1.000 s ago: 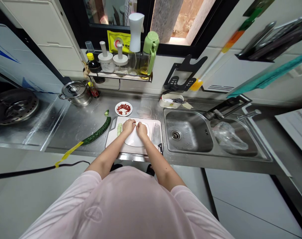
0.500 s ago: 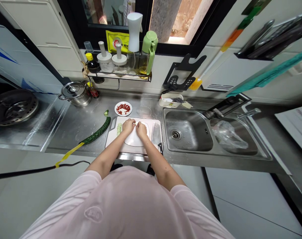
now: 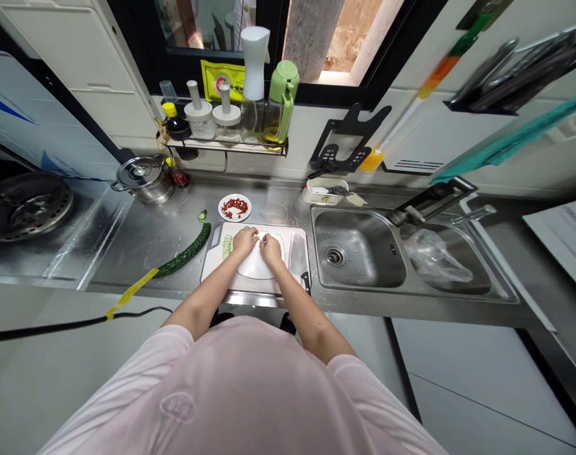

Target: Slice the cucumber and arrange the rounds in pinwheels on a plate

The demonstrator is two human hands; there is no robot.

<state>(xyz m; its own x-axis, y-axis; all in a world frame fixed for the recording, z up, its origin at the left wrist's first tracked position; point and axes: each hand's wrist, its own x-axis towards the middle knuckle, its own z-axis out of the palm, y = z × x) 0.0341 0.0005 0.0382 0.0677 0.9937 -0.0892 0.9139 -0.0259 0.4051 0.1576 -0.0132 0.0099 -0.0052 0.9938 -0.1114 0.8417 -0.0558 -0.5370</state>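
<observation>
My left hand point(image 3: 245, 241) and my right hand point(image 3: 270, 248) meet over a white plate point(image 3: 255, 267) on the cutting board point(image 3: 214, 268). Both have bent, closed fingers around something small and pale that I cannot make out. Pale green cucumber slices point(image 3: 227, 246) lie in a column left of my left hand. A knife point(image 3: 297, 256) rests at the board's right side, its black handle towards me. Left of the board lies a long dark cucumber point(image 3: 186, 253), with a small cut end point(image 3: 202, 215) behind it. A plate of red pieces point(image 3: 234, 207) stands behind the board.
To the right is a double sink point(image 3: 358, 249) with a plastic bag point(image 3: 437, 256) in its right basin. A steel pot point(image 3: 145, 180) and a pan point(image 3: 26, 205) are at the left. Above the counter, a shelf point(image 3: 226, 146) holds bottles and jars. A small container point(image 3: 325, 191) stands behind the sink.
My right hand's fingers have shifted slightly away from my left hand's. Otherwise the hands and objects stay in place.
</observation>
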